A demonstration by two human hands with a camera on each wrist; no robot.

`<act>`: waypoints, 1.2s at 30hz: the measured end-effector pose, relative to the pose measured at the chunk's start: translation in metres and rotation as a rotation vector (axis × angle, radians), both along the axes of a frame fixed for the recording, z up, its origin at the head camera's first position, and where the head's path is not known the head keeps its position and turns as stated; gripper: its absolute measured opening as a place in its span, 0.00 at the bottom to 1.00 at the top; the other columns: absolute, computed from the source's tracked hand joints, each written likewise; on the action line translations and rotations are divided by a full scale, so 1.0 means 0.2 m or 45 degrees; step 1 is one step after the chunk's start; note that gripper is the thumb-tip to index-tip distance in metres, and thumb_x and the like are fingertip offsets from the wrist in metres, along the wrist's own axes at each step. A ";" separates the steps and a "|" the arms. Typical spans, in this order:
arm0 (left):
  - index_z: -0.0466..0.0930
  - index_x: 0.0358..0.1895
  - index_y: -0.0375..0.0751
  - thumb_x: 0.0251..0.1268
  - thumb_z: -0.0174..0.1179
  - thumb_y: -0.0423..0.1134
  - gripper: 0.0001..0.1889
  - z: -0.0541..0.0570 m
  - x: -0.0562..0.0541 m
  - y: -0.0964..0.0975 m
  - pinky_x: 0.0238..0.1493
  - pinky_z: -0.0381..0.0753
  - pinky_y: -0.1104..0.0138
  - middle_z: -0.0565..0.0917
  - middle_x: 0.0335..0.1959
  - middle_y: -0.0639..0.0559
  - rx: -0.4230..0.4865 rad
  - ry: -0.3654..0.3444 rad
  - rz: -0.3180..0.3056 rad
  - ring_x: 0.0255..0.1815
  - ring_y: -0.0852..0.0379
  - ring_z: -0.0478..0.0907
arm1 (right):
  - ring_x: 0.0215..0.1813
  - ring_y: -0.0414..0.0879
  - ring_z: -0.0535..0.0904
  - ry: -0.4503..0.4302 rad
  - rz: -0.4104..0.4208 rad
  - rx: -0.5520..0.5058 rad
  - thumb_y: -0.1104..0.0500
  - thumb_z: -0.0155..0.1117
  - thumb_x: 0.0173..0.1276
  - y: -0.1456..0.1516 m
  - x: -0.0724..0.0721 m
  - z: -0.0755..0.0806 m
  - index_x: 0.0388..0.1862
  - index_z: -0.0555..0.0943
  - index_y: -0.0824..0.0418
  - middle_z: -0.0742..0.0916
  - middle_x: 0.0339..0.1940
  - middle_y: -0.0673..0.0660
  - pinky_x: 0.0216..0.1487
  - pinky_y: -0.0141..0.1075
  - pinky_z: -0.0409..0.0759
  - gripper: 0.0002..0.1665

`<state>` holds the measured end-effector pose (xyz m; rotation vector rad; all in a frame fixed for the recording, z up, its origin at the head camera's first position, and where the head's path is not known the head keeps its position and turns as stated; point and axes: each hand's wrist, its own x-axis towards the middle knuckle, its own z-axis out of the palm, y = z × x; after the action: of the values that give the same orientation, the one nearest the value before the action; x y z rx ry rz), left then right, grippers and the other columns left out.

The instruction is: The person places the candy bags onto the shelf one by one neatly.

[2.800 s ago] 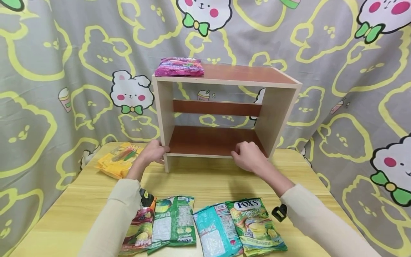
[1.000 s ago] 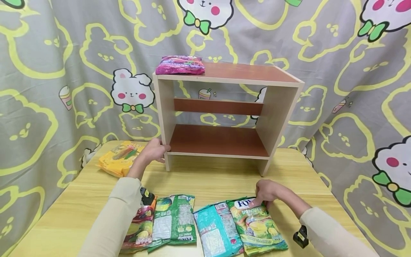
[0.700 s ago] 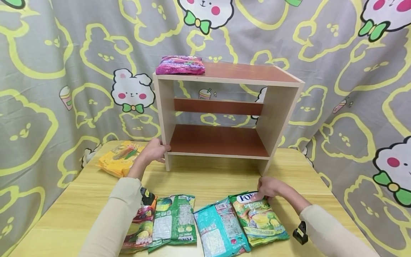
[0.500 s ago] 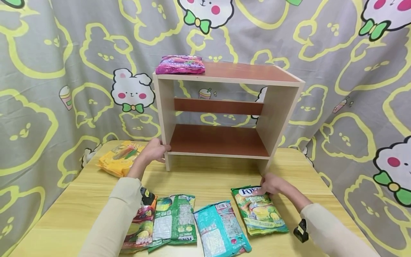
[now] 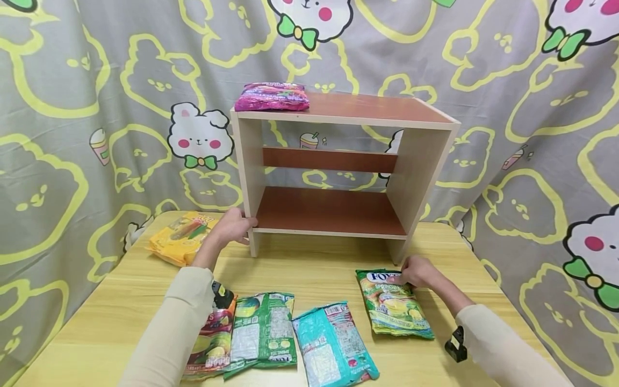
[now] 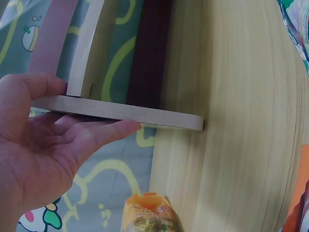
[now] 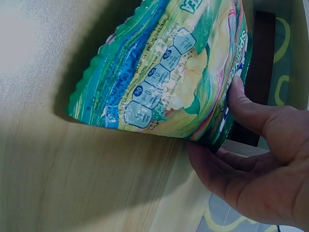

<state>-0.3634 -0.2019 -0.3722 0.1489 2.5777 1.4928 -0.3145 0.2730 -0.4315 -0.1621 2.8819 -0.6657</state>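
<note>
Since the earlier frame, the Fox's Spring Tea bag (image 5: pixel 395 307) has been drawn away from the teal bag (image 5: pixel 333 344) and towards the wooden shelf unit (image 5: pixel 348 119), so that a strip of desk (image 5: pixel 314 274) is now exposed between the two bags. The right hand (image 5: pixel 419 273) has been carried along with it.

The top edge of the Spring Tea bag is pinched between the right thumb and fingers, just in front of the unit's right-hand upright. In the right wrist view a shadow is cast under the far end of the bag; whether any part of it is borne by the desk cannot be told. The lower left of the unit is gripped by the left hand (image 5: pixel 234 226), with the side panel held between thumb and fingers.

Because the bag is held by one end only, it could be let slip or swung round if its loose contents were shifted towards the unheld end; the glossy wrapper would probably make this likelier. The upright could be knocked by the right knuckles, since little room is left beside it. If the left grip were slackened, the unit might be pushed askew by such a knock.
</note>
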 end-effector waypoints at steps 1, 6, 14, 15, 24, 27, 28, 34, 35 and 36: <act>0.67 0.66 0.20 0.73 0.49 0.39 0.26 0.00 0.00 0.00 0.45 0.89 0.53 0.74 0.60 0.26 -0.002 0.002 -0.003 0.58 0.29 0.79 | 0.13 0.37 0.64 0.001 -0.002 0.001 0.46 0.79 0.55 0.00 0.00 0.00 0.06 0.62 0.49 0.64 0.06 0.42 0.21 0.29 0.62 0.35; 0.67 0.65 0.20 0.72 0.49 0.39 0.26 0.01 0.01 0.00 0.43 0.90 0.54 0.75 0.58 0.27 -0.005 0.010 0.000 0.57 0.30 0.80 | 0.16 0.41 0.69 -0.084 -0.056 0.023 0.42 0.77 0.58 0.00 0.02 0.02 0.10 0.66 0.52 0.70 0.10 0.47 0.22 0.32 0.68 0.33; 0.66 0.67 0.20 0.73 0.49 0.38 0.27 0.00 0.00 0.00 0.46 0.89 0.52 0.74 0.62 0.24 0.008 -0.003 0.003 0.59 0.29 0.79 | 0.24 0.46 0.79 -0.334 -0.122 -0.028 0.35 0.72 0.62 0.01 0.08 0.08 0.20 0.73 0.59 0.77 0.20 0.54 0.29 0.41 0.86 0.32; 0.65 0.67 0.20 0.73 0.49 0.38 0.27 0.00 0.00 0.00 0.46 0.89 0.52 0.74 0.62 0.24 0.010 -0.002 0.002 0.59 0.29 0.79 | 0.26 0.47 0.79 -0.366 -0.128 -0.034 0.35 0.72 0.62 0.02 0.09 0.09 0.21 0.74 0.60 0.78 0.21 0.54 0.30 0.41 0.86 0.32; 0.68 0.65 0.20 0.73 0.50 0.38 0.26 0.01 0.01 0.00 0.44 0.90 0.53 0.75 0.60 0.25 0.005 0.012 0.001 0.58 0.29 0.79 | 0.33 0.51 0.81 -0.530 -0.163 -0.055 0.39 0.75 0.61 0.02 0.09 0.09 0.34 0.79 0.67 0.82 0.29 0.59 0.37 0.43 0.88 0.31; 0.68 0.65 0.21 0.73 0.50 0.39 0.25 0.01 0.01 0.00 0.43 0.90 0.54 0.76 0.60 0.26 0.003 0.012 0.011 0.58 0.29 0.79 | 0.34 0.51 0.81 -0.545 -0.161 -0.054 0.38 0.74 0.62 0.02 0.09 0.09 0.35 0.78 0.67 0.82 0.30 0.59 0.38 0.43 0.88 0.32; 0.68 0.65 0.21 0.73 0.50 0.39 0.25 0.00 0.01 0.00 0.43 0.90 0.54 0.76 0.60 0.26 0.002 0.013 0.011 0.58 0.29 0.79 | 0.35 0.51 0.81 -0.549 -0.162 -0.055 0.38 0.74 0.62 0.02 0.09 0.08 0.36 0.79 0.68 0.82 0.31 0.59 0.38 0.43 0.88 0.32; 0.68 0.65 0.21 0.73 0.50 0.39 0.25 0.00 0.00 0.00 0.44 0.90 0.53 0.76 0.60 0.26 0.005 -0.005 0.022 0.58 0.30 0.80 | 0.35 0.52 0.80 -0.566 -0.182 -0.085 0.39 0.74 0.62 0.01 0.09 0.08 0.37 0.78 0.69 0.82 0.32 0.61 0.40 0.45 0.88 0.33; 0.68 0.65 0.21 0.73 0.50 0.39 0.25 0.00 0.00 0.00 0.44 0.90 0.53 0.76 0.60 0.26 0.003 -0.006 0.022 0.58 0.30 0.80 | 0.35 0.52 0.80 -0.565 -0.182 -0.089 0.40 0.74 0.62 0.01 0.10 0.08 0.37 0.78 0.69 0.82 0.32 0.61 0.40 0.45 0.88 0.32; 0.68 0.65 0.21 0.73 0.50 0.38 0.25 0.00 0.00 0.00 0.45 0.90 0.53 0.75 0.60 0.26 0.002 -0.006 0.022 0.58 0.30 0.80 | 0.35 0.52 0.80 -0.563 -0.180 -0.094 0.40 0.74 0.63 0.01 0.10 0.08 0.37 0.78 0.69 0.82 0.33 0.61 0.40 0.44 0.88 0.32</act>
<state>-0.3641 -0.2010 -0.3728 0.1242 2.5808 1.4992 -0.2950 0.2740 -0.4155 0.1626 2.4602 -0.7265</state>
